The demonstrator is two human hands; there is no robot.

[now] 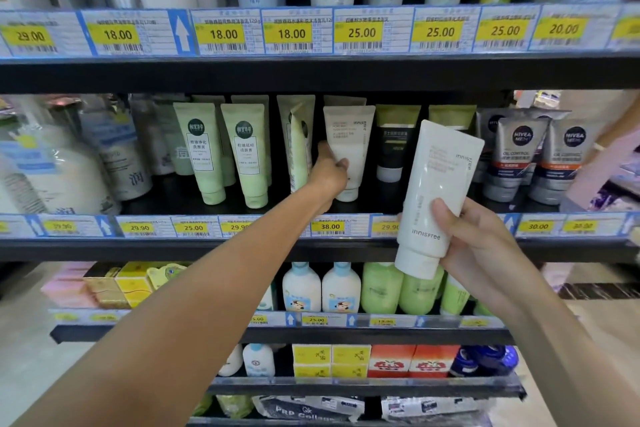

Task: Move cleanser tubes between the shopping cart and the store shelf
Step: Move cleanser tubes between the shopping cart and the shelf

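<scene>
My left hand (pixel 329 172) grips a white tube (pixel 349 149) standing at the shelf's (pixel 311 250) front edge; my right hand (pixel 481 246) holds another tube (pixel 436 198) before it. Pulling carelessly could topple the green tubes (pixel 242 152) beside it.

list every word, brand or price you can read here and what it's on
"innisfree": the white tube held by the right hand
"innisfree": the shelf tube gripped by the left hand
"NIVEA MEN", "OIL CONTROL": the grey tubes
"38.00": the price tag below the left hand
"18.00", "25.00", "20.00": the top shelf tags
Chinese print and barcodes: too small to read
</scene>
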